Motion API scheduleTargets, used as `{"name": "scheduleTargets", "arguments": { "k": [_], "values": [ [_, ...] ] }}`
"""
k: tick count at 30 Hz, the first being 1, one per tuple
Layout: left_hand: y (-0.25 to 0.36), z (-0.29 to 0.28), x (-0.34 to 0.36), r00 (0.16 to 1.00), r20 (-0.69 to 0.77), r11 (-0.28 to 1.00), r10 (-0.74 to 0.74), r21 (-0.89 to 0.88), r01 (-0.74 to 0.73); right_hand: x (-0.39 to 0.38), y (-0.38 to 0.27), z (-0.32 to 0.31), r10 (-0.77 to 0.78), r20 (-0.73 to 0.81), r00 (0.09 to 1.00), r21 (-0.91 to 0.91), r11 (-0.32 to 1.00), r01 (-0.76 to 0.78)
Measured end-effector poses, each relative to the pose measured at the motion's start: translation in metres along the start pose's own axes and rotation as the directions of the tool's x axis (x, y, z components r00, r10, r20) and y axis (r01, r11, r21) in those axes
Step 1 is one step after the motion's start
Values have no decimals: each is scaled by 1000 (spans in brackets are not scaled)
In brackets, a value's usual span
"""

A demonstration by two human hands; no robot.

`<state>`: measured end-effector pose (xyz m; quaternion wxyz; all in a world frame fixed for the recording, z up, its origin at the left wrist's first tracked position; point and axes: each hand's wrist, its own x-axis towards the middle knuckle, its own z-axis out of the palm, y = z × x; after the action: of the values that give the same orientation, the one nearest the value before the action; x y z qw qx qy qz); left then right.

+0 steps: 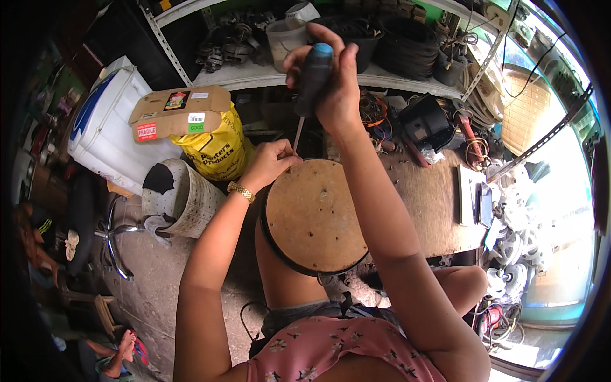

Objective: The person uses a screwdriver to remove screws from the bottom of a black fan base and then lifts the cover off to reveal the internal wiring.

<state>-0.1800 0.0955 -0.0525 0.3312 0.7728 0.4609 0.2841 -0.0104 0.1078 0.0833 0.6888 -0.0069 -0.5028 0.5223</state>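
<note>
A round tan wooden board [315, 213] with a black edge and several small holes rests over my thighs. My right hand [337, 89] is raised beyond it, fingers loosely curled around the dark handle of a screwdriver [315, 79] with a blue end cap. The thin shaft points down to the board's far left rim. There my left hand [273, 162] has its thumb and fingers pinched together beside the shaft's tip. Whatever sits between those fingertips is too small to make out. A gold bracelet is on my left wrist.
A wooden tabletop [433, 210] stands to the right. At the left are a dirty white bucket [191, 200], a yellow sack [223, 149] under a cardboard piece [181, 111], and a white container [118, 127]. A metal shelf [245, 77] with tubs and coils spans the back.
</note>
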Motion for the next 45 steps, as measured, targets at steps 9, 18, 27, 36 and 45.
{"name": "scheduleTargets", "arguments": {
  "k": [9, 18, 27, 36, 45],
  "values": [
    [-3, -3, 0, 997, 42, 997, 66, 43, -68, 4, -4, -5, -10, -106, 994, -397, 917, -33],
    [-18, 3, -17, 989, 124, 991, 78, 97, -90, 6, -34, -25, -404, -146, 903, -630, 742, 230],
    [-16, 32, 45, 976, 44, 696, -215, -694, 185, -17, -39, -82, -518, -150, 842, -743, 621, 249],
    [-20, 72, 75, 925, 276, 937, -261, 303, 174, -26, -38, -91, -472, -186, 862, -697, 681, 223],
    [-19, 72, 72, 913, 322, 931, -251, 338, 137, -27, -34, -93, -461, -252, 851, -675, 714, 187]
  ]
}}
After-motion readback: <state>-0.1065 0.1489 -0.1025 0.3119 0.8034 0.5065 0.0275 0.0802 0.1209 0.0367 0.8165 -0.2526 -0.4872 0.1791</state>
